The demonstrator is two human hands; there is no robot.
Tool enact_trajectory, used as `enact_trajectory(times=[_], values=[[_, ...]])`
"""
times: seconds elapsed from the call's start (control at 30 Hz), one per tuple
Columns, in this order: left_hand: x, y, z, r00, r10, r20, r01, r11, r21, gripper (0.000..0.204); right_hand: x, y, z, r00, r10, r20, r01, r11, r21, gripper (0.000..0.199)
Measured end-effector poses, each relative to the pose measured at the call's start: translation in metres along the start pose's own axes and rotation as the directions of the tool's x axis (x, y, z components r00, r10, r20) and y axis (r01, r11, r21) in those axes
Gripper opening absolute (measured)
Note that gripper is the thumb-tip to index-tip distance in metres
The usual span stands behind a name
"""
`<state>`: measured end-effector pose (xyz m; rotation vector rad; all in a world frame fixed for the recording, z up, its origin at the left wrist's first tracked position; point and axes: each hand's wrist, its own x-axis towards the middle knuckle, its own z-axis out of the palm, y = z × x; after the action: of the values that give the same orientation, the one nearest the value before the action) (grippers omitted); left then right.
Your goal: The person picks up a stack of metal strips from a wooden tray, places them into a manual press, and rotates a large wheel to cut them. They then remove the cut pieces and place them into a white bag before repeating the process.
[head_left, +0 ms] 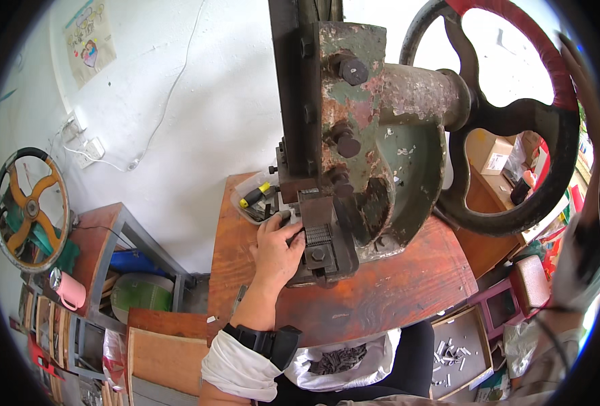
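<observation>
While a pink mug [70, 289] stands on the shelving at far left below a yellow-spoked wheel [29, 208], the left hand [277, 252] lies on the wooden desk [381, 291], fingers curled together against the dark ridged die block [318, 237] at the foot of the rusty green press [361, 135]. Just behind the hand sits a clear tray [256, 196] with a yellow-handled tool. The press's big flywheel [516, 122] fills the upper right. The right hand [584, 88] reaches up at the flywheel's rim, blurred; its grip cannot be told.
</observation>
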<state>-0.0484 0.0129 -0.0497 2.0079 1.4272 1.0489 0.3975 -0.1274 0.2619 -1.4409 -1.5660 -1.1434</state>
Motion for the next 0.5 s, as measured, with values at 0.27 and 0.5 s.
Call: enact_trajectory(times=[0.27, 0.5], values=[[0.001, 0.003, 0.011, 0.998, -0.016, -0.063, 0.003, 0.978, -0.207, 0.029, -0.054, -0.050, -0.004, 0.767, 0.635, 0.092, -0.585, 0.632, 0.509, 0.043], [0.008, 0.016, 0.022, 0.998, -0.049, -0.040, 0.026, 0.896, -0.443, 0.028, -0.247, -0.136, 0.121, 0.644, 0.763, -0.055, -0.444, 0.431, 0.786, 0.031]])
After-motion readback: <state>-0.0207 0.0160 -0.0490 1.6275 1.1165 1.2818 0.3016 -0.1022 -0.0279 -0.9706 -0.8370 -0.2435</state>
